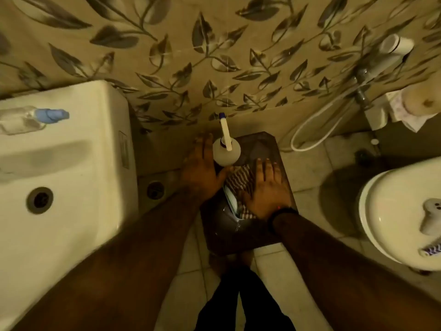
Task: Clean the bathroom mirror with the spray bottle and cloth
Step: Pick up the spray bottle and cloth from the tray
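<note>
Overhead, dim light.
Stool [267, 144]: dark, landmark.
Spray bottle [226, 152]: upright on stool's far-left part.
Cloth [239, 181]: checked, on stool top, near bottle.
Left hand [202, 173]: fingers spread, against bottle's left side, apparently not gripping.
Right hand [268, 187]: flat, fingers extended, on cloth.

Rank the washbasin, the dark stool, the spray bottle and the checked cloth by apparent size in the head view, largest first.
1. Washbasin, though it lies nearer the camera.
2. Dark stool.
3 and 4. Spray bottle and checked cloth: unsure, since the right hand covers part of the cloth.
</note>
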